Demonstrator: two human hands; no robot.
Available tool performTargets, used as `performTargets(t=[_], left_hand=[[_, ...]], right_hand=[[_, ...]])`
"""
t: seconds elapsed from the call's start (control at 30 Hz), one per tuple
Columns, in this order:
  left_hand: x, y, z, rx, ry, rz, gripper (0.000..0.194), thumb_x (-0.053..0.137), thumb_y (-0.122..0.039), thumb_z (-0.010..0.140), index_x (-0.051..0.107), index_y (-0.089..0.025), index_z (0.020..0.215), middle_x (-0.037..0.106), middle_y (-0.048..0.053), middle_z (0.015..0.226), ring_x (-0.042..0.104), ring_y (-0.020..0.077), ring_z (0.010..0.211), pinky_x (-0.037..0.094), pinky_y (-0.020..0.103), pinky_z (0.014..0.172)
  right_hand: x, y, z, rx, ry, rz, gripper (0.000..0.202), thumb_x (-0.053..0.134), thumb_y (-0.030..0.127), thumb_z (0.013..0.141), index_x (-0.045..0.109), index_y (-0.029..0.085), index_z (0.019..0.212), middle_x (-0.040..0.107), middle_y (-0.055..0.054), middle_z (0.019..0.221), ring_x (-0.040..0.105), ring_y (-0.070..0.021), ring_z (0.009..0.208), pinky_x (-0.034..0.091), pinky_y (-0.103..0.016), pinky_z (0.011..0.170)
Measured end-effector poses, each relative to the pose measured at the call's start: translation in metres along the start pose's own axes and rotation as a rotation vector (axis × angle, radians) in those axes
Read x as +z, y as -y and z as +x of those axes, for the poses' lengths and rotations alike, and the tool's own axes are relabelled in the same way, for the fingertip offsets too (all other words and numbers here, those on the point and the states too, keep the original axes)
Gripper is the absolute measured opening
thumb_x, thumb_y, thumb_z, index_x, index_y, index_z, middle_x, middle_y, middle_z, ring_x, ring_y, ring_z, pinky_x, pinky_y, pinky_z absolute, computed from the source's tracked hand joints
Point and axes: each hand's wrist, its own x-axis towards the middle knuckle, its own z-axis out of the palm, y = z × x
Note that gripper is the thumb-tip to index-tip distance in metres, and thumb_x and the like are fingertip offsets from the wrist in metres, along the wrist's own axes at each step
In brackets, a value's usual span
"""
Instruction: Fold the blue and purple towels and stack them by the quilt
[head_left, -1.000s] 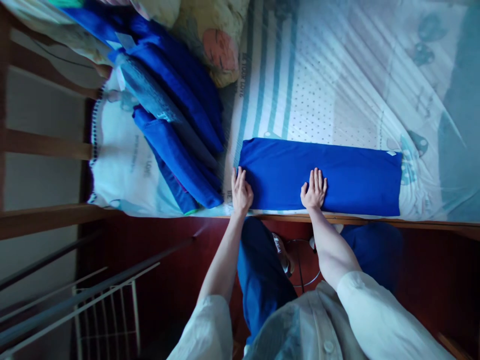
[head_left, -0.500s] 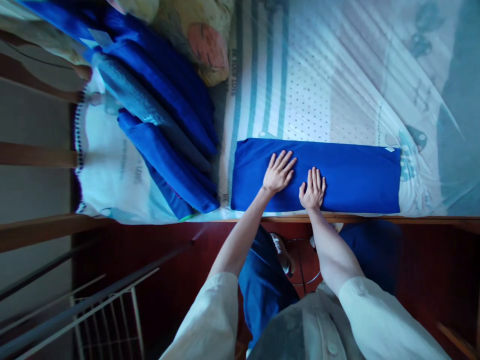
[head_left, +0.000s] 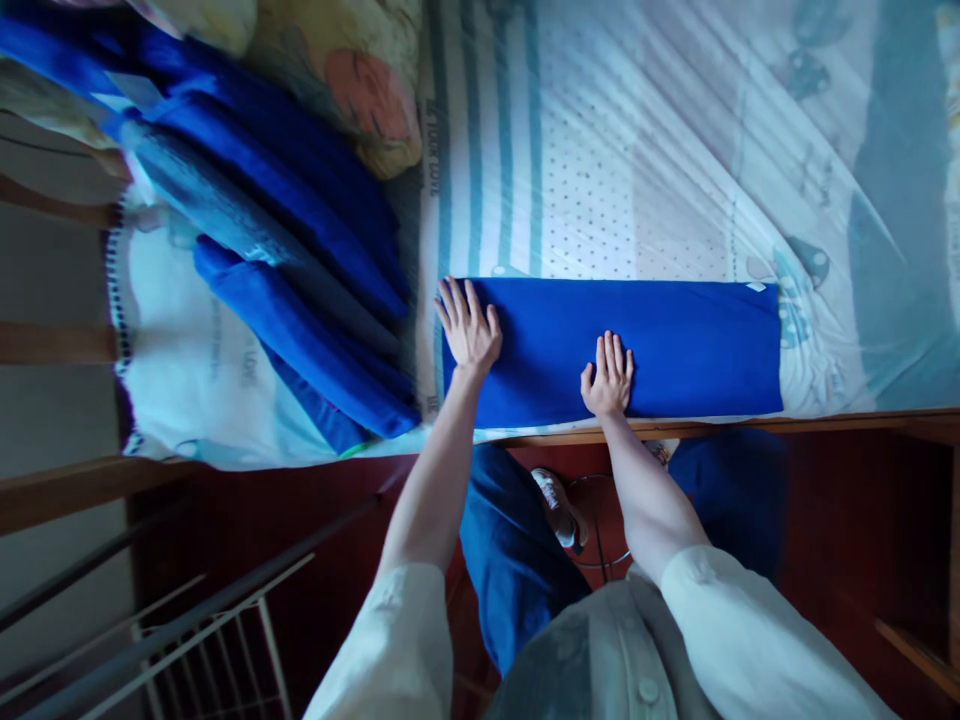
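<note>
A blue cloth [head_left: 697, 350], folded into a long flat rectangle, lies along the front edge of the bed. My left hand [head_left: 471, 330] rests flat near its left end, fingers spread, with the fingertips at the upper left corner. Around the middle of the cloth, my right hand [head_left: 610, 378] presses palm down with the fingers stretched and the thumb apart. Neither hand grips anything. A small white tag [head_left: 756, 287] shows at the cloth's upper right corner.
Several blue and grey-blue garments [head_left: 300, 220] lie in a heap on the left of the bed, across a white pillow [head_left: 172, 370]. A patterned cushion [head_left: 367, 100] sits behind them. The sheet [head_left: 675, 150] is wrinkled. A white wire rack [head_left: 217, 650] stands below left.
My left hand has slid left along the cloth to its left end. My right hand stays near the middle. The whole view has shifted slightly.
</note>
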Motion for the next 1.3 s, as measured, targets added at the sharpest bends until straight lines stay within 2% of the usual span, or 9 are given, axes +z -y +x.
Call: performTargets(t=[0.13, 0.23, 0.5, 0.6, 0.77, 0.9, 1.03, 1.17, 1.3], left_hand=[[0.036, -0.055, -0.059, 0.17, 0.085, -0.094, 0.061, 0.041, -0.036, 0.102, 0.041, -0.014, 0.159, 0.021, 0.012, 0.172, 0.003, 0.0289, 0.162, 0.003, 0.058, 0.132], [0.055, -0.076, -0.092, 0.162, 0.09, -0.114, 0.059, 0.041, -0.032, 0.1, 0.044, -0.016, 0.157, 0.026, 0.012, 0.17, 0.012, 0.0281, 0.161, 0.005, 0.056, 0.132], [0.054, -0.078, -0.091, 0.096, 0.063, -0.11, 0.061, 0.045, -0.03, 0.094, 0.052, -0.014, 0.153, 0.036, 0.014, 0.166, 0.023, 0.0288, 0.159, 0.01, 0.053, 0.131], [0.054, -0.08, -0.091, 0.082, 0.071, -0.125, 0.062, 0.046, -0.031, 0.093, 0.053, -0.015, 0.153, 0.037, 0.014, 0.166, 0.025, 0.0303, 0.159, 0.01, 0.053, 0.131], [0.054, -0.08, -0.092, 0.07, 0.072, -0.149, 0.063, 0.047, -0.032, 0.092, 0.052, -0.018, 0.153, 0.038, 0.013, 0.166, 0.025, 0.0314, 0.159, 0.01, 0.055, 0.131], [0.054, -0.08, -0.091, 0.07, 0.056, -0.15, 0.063, 0.048, -0.033, 0.091, 0.053, -0.017, 0.152, 0.039, 0.013, 0.165, 0.026, 0.0319, 0.158, 0.01, 0.055, 0.13], [0.055, -0.081, -0.091, 0.071, 0.039, -0.129, 0.063, 0.049, -0.033, 0.09, 0.055, -0.017, 0.151, 0.041, 0.013, 0.164, 0.029, 0.0314, 0.157, 0.012, 0.055, 0.13], [0.055, -0.08, -0.091, 0.063, 0.048, -0.131, 0.064, 0.05, -0.035, 0.09, 0.054, -0.018, 0.151, 0.041, 0.013, 0.164, 0.028, 0.032, 0.157, 0.012, 0.055, 0.13], [0.054, -0.08, -0.091, 0.065, 0.061, -0.133, 0.064, 0.049, -0.035, 0.09, 0.054, -0.017, 0.152, 0.041, 0.013, 0.164, 0.028, 0.0331, 0.157, 0.011, 0.056, 0.13]], right_hand=[[0.0, 0.001, 0.0, 0.009, 0.008, 0.008, 0.062, 0.033, 0.028, 0.101, 0.037, 0.013, 0.162, 0.04, -0.014, 0.165, 0.029, -0.025, 0.158, 0.019, -0.054, 0.13], [0.001, 0.001, 0.001, 0.015, 0.028, 0.006, 0.062, 0.033, 0.027, 0.102, 0.036, 0.012, 0.162, 0.038, -0.014, 0.166, 0.028, -0.0238, 0.159, 0.018, -0.051, 0.131], [-0.013, 0.008, 0.001, 0.022, 0.118, 0.002, 0.063, 0.036, 0.027, 0.103, 0.031, 0.014, 0.164, 0.031, -0.012, 0.17, 0.022, -0.024, 0.161, 0.013, -0.05, 0.133], [-0.025, -0.002, 0.012, -0.054, 0.196, 0.002, 0.061, 0.039, 0.032, 0.104, 0.034, 0.017, 0.163, 0.029, -0.009, 0.171, 0.02, -0.0241, 0.161, 0.013, -0.05, 0.133], [-0.057, -0.065, 0.057, -0.247, 0.315, -0.002, 0.061, 0.039, 0.038, 0.105, 0.034, 0.021, 0.164, 0.03, -0.004, 0.17, 0.023, -0.0211, 0.16, 0.012, -0.046, 0.134], [-0.086, -0.137, 0.086, -0.142, 0.262, -0.065, 0.065, 0.036, 0.039, 0.106, 0.027, 0.018, 0.166, 0.027, -0.006, 0.171, 0.021, -0.0236, 0.161, 0.01, -0.049, 0.134], [-0.106, -0.196, 0.097, -0.019, 0.188, -0.144, 0.067, 0.032, 0.04, 0.106, 0.021, 0.014, 0.167, 0.024, -0.009, 0.172, 0.018, -0.0255, 0.162, 0.011, -0.051, 0.134], [-0.114, -0.233, 0.102, 0.068, 0.127, -0.205, 0.069, 0.029, 0.042, 0.106, 0.017, 0.013, 0.168, 0.02, -0.012, 0.173, 0.017, -0.0271, 0.162, 0.013, -0.054, 0.132], [-0.117, -0.257, 0.11, 0.123, 0.09, -0.242, 0.068, 0.023, 0.044, 0.107, 0.016, 0.014, 0.168, 0.02, -0.012, 0.174, 0.018, -0.0258, 0.162, 0.016, -0.054, 0.131]])
